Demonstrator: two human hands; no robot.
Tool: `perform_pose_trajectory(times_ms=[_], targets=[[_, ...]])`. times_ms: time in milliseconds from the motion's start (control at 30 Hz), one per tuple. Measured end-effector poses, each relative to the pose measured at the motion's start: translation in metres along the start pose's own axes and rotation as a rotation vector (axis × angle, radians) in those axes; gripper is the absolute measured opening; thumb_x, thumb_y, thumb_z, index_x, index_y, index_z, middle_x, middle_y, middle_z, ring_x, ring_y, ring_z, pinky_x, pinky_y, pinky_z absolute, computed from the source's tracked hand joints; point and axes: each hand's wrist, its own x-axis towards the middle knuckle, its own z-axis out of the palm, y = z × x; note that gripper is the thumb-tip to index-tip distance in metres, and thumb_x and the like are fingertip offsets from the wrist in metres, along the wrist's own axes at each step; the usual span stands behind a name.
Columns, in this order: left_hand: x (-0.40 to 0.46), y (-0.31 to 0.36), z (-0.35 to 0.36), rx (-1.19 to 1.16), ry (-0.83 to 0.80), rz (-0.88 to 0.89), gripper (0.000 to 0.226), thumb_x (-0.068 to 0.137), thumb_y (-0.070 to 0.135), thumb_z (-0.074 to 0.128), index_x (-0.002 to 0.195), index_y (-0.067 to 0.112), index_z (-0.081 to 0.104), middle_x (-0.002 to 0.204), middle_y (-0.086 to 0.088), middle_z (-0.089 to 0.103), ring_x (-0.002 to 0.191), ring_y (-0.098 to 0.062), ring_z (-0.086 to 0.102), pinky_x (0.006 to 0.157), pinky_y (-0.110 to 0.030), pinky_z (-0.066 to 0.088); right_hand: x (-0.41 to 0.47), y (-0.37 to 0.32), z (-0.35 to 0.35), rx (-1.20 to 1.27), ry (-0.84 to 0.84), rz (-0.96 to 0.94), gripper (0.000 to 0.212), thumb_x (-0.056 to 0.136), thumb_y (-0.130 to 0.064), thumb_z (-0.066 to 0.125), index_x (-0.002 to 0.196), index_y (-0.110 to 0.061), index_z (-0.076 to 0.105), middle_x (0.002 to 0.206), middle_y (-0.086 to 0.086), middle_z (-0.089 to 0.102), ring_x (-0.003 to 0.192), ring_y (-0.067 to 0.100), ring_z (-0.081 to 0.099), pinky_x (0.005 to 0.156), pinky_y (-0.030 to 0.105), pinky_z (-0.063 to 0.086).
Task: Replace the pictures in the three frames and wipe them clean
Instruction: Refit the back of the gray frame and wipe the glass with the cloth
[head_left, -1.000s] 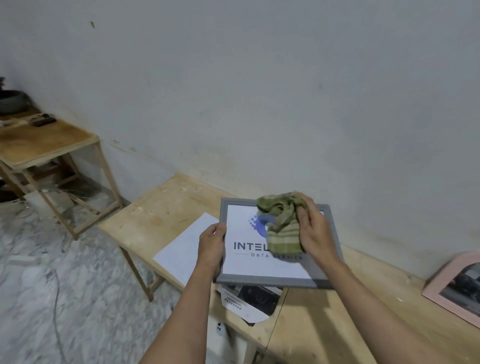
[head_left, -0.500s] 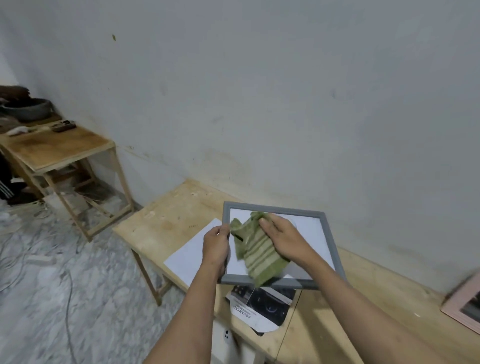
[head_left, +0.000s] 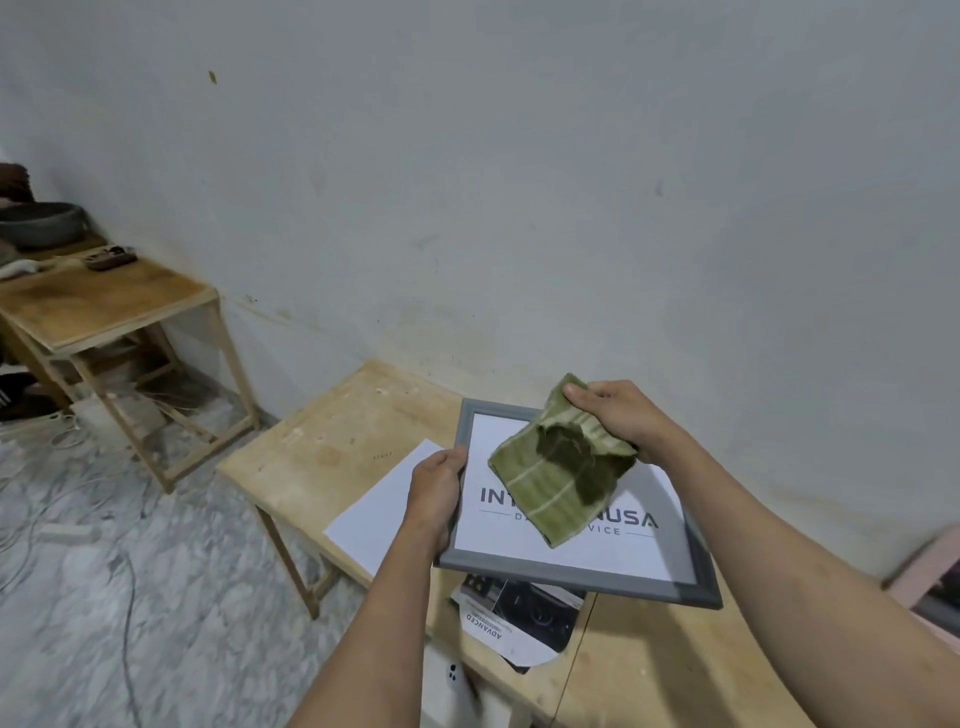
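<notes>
While hand-held, logo print (head_left: 566, 540) in gray frame (head_left: 571, 574)

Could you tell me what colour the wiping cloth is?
Olive green cloth with pale stripes, head view.

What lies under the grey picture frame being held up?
Under the grey picture frame, a printed sheet reading "ADVANCED" lies on the wooden table, jutting past its edge. Most of the sheet is covered by the frame, so its full picture cannot be seen.
</notes>
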Motion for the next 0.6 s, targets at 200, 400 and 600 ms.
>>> perform_pose_trajectory(times_ms=[200, 400, 600], targets=[[0.000, -0.002, 0.003, -0.014, -0.016, -0.026, 0.029, 0.101, 0.029, 0.051, 0.102, 0.006, 0.070, 0.094, -0.017, 0.077, 0.087, -0.037, 0.074, 0.068, -0.038, 0.059, 0.004, 0.019, 0.006, -0.650, 0.344, -0.159, 0.038, 0.092, -0.040, 0.056, 0.072, -0.008, 0.060, 0.069, 0.003, 0.060, 0.073, 0.028, 0.060, 0.057, 0.032, 0.038], [0.006, -0.007, 0.003, -0.032, 0.011, -0.056, 0.030, 0.100, 0.027, 0.052, 0.102, 0.003, 0.069, 0.098, -0.022, 0.076, 0.091, -0.042, 0.072, 0.071, -0.042, 0.058, -0.040, 0.021, 0.059, -0.827, 0.044, -0.450, 0.033, 0.089, -0.059, 0.049, 0.099, -0.034, 0.068, 0.090, -0.012, 0.065, 0.080, 0.007, 0.053, 0.066, 0.028, 0.041], [0.010, -0.014, -0.003, -0.007, 0.078, -0.039, 0.029, 0.099, 0.023, 0.051, 0.103, -0.001, 0.068, 0.099, -0.023, 0.073, 0.081, -0.034, 0.071, 0.067, -0.037, 0.055, -0.036, 0.049, 0.070, -0.846, 0.211, -0.365, 0.055, 0.093, -0.050, 0.049, 0.143, -0.028, 0.040, 0.126, 0.003, 0.046, 0.117, 0.022, 0.041, 0.099, 0.036, 0.037]])
